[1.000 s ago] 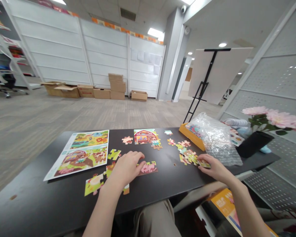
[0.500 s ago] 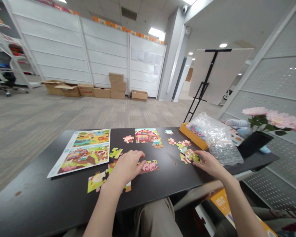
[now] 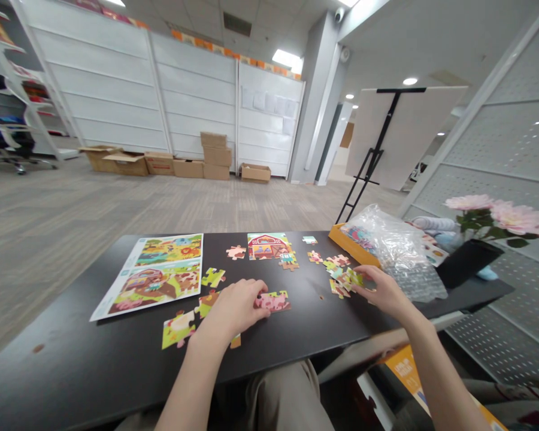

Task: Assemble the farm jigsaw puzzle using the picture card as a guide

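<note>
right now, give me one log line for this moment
left hand: flat on pink puzzle piece | right hand: fingers at loose pieces | picture sheet: lying left of both

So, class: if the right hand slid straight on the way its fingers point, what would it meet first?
The loose puzzle pieces just beyond the fingertips of the right hand; the barn section lies farther along, though depth is unclear.

Picture sheet (image 3: 155,274) on black table (image 3: 94,371), plastic bag (image 3: 395,251), potted pink flowers (image 3: 498,215), cardboard boxes (image 3: 215,157) by wall.
</note>
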`<state>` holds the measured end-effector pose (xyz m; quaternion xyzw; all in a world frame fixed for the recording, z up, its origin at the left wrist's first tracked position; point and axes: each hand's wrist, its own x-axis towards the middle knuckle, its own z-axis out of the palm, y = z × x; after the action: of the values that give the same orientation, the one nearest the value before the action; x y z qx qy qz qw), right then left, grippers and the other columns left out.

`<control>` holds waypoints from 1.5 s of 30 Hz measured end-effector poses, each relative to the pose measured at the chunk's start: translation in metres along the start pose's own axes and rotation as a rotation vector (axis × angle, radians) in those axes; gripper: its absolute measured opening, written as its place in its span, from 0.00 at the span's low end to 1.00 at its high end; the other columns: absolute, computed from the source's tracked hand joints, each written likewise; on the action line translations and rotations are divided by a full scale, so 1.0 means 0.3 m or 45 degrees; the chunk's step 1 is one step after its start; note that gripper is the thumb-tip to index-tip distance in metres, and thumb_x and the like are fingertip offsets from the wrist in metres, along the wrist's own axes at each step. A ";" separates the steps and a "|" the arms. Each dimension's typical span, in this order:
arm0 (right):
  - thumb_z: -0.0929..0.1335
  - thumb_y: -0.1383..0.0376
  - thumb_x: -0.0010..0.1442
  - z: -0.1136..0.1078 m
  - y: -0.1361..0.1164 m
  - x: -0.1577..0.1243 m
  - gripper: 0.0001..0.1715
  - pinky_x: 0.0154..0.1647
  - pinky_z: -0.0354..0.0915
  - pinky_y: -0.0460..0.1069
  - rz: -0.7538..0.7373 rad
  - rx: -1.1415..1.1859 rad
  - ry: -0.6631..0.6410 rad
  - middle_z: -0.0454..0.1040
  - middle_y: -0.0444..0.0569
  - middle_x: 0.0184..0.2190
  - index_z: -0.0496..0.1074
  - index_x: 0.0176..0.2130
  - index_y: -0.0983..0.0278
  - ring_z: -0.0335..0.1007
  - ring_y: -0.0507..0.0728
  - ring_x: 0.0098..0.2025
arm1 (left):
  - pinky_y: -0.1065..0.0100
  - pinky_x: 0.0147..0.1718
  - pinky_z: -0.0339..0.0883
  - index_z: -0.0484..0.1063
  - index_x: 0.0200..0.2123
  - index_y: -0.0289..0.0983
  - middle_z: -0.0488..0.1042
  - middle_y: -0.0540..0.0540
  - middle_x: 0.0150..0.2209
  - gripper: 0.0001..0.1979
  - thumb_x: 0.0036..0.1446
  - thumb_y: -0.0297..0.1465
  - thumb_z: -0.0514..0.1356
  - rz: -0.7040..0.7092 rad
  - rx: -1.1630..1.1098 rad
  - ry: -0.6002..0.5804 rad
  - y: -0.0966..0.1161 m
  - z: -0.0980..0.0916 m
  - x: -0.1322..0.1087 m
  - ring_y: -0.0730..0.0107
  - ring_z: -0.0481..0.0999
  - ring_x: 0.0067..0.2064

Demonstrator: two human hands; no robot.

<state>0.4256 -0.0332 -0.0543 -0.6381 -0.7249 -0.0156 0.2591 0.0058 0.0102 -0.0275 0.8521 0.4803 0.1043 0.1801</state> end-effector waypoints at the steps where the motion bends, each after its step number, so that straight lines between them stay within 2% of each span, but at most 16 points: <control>1: 0.70 0.55 0.60 -0.002 -0.004 0.004 0.20 0.48 0.74 0.57 -0.014 0.007 0.013 0.78 0.55 0.48 0.73 0.50 0.59 0.78 0.64 0.45 | 0.65 0.41 0.66 0.75 0.47 0.44 0.79 0.46 0.44 0.15 0.55 0.37 0.66 -0.007 -0.009 -0.011 -0.001 0.001 0.001 0.57 0.78 0.47; 4: 0.70 0.55 0.61 0.003 -0.036 0.020 0.19 0.51 0.73 0.58 -0.073 0.040 0.040 0.77 0.55 0.49 0.73 0.49 0.59 0.77 0.64 0.48 | 0.65 0.39 0.65 0.76 0.46 0.44 0.79 0.47 0.43 0.15 0.54 0.35 0.65 -0.018 -0.019 -0.025 -0.004 0.007 0.005 0.58 0.78 0.46; 8: 0.71 0.56 0.61 0.039 -0.125 0.039 0.14 0.55 0.71 0.59 -0.200 0.127 0.025 0.78 0.54 0.49 0.75 0.46 0.59 0.76 0.65 0.52 | 0.66 0.38 0.64 0.75 0.44 0.43 0.79 0.47 0.41 0.12 0.55 0.34 0.63 -0.009 0.003 -0.020 -0.003 0.011 0.007 0.59 0.78 0.44; 13: 0.71 0.61 0.62 0.103 -0.240 0.064 0.12 0.55 0.70 0.58 -0.305 0.190 -0.144 0.77 0.53 0.51 0.75 0.46 0.58 0.75 0.63 0.53 | 0.67 0.38 0.63 0.76 0.43 0.44 0.78 0.47 0.40 0.10 0.56 0.34 0.62 -0.014 -0.007 -0.017 0.002 0.007 0.006 0.60 0.77 0.44; 17: 0.71 0.64 0.63 0.135 -0.271 0.101 0.11 0.57 0.69 0.57 -0.365 0.192 -0.304 0.77 0.52 0.50 0.75 0.47 0.58 0.74 0.62 0.53 | 0.67 0.41 0.65 0.76 0.45 0.44 0.78 0.46 0.41 0.12 0.56 0.34 0.63 -0.010 0.001 -0.031 -0.001 0.008 0.006 0.60 0.76 0.46; 22: 0.69 0.65 0.64 0.139 -0.253 0.143 0.07 0.54 0.69 0.56 -0.384 0.137 -0.424 0.78 0.52 0.45 0.76 0.43 0.60 0.75 0.61 0.49 | 0.68 0.37 0.65 0.76 0.43 0.44 0.77 0.46 0.39 0.10 0.56 0.34 0.62 -0.014 -0.008 -0.031 -0.005 0.011 0.009 0.60 0.77 0.44; 25: 0.69 0.63 0.64 0.124 -0.222 0.142 0.07 0.58 0.68 0.58 -0.371 0.095 -0.382 0.78 0.53 0.48 0.78 0.42 0.59 0.74 0.62 0.53 | 0.67 0.38 0.65 0.76 0.44 0.44 0.78 0.46 0.40 0.11 0.57 0.33 0.62 -0.006 -0.002 -0.026 -0.003 0.009 0.010 0.59 0.77 0.45; 31: 0.71 0.54 0.61 0.050 -0.102 0.074 0.19 0.62 0.66 0.62 -0.186 0.072 -0.209 0.77 0.55 0.53 0.77 0.49 0.58 0.71 0.67 0.59 | 0.64 0.44 0.66 0.76 0.47 0.43 0.78 0.44 0.44 0.12 0.58 0.33 0.63 -0.016 0.018 -0.050 0.000 0.005 0.011 0.57 0.76 0.49; 36: 0.72 0.51 0.59 -0.001 -0.022 0.015 0.22 0.59 0.69 0.61 -0.097 0.072 -0.241 0.78 0.55 0.51 0.76 0.50 0.59 0.74 0.66 0.55 | 0.64 0.45 0.67 0.75 0.47 0.43 0.78 0.45 0.44 0.13 0.58 0.32 0.63 0.011 0.023 -0.046 -0.004 0.011 0.013 0.57 0.76 0.49; 40: 0.71 0.52 0.60 0.002 -0.006 0.001 0.23 0.55 0.72 0.59 -0.055 0.076 -0.259 0.78 0.55 0.51 0.75 0.51 0.59 0.76 0.65 0.52 | 0.65 0.46 0.67 0.75 0.47 0.42 0.78 0.45 0.45 0.13 0.58 0.31 0.62 0.019 0.045 -0.041 -0.005 0.014 0.017 0.58 0.76 0.49; 45: 0.70 0.53 0.61 0.029 -0.021 0.008 0.19 0.53 0.72 0.59 0.027 0.036 -0.177 0.80 0.54 0.49 0.76 0.48 0.60 0.77 0.66 0.51 | 0.65 0.46 0.66 0.75 0.47 0.42 0.78 0.45 0.43 0.13 0.58 0.31 0.62 0.029 0.027 -0.027 -0.010 0.017 0.021 0.59 0.76 0.49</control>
<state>0.4164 -0.0292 -0.0590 -0.6416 -0.7344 0.0417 0.2173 0.0086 0.0159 -0.0333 0.8604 0.4696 0.0922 0.1751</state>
